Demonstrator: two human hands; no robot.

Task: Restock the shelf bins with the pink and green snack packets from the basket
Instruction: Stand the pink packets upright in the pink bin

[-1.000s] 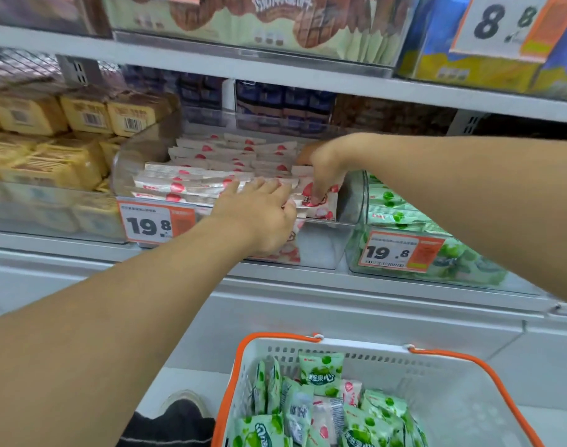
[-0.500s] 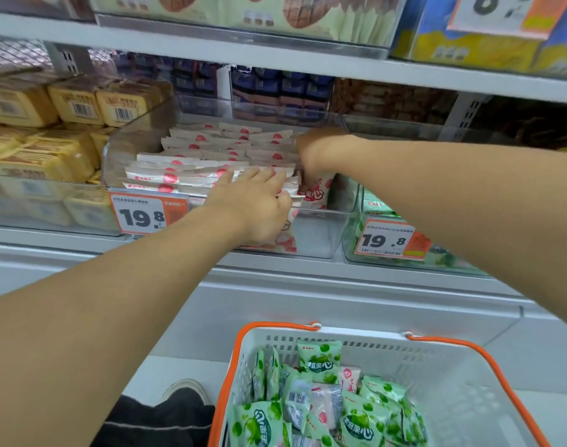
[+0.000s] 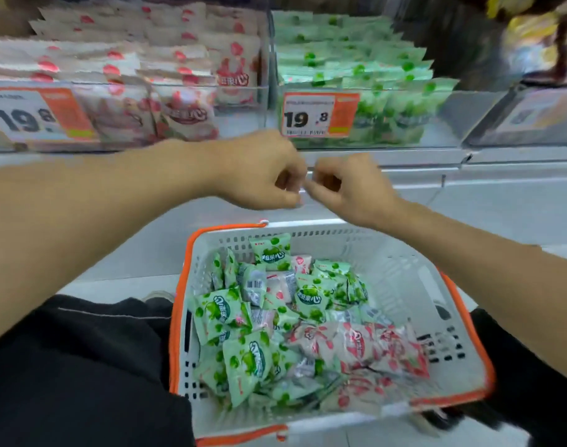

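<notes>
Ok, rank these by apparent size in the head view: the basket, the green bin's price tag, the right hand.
1. basket, by far largest.
2. right hand.
3. green bin's price tag, slightly smaller, though it sits farther away, so unsure.

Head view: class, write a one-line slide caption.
Both empty hands, left hand and right hand, hover between stocked bins and the basket of packets.
</notes>
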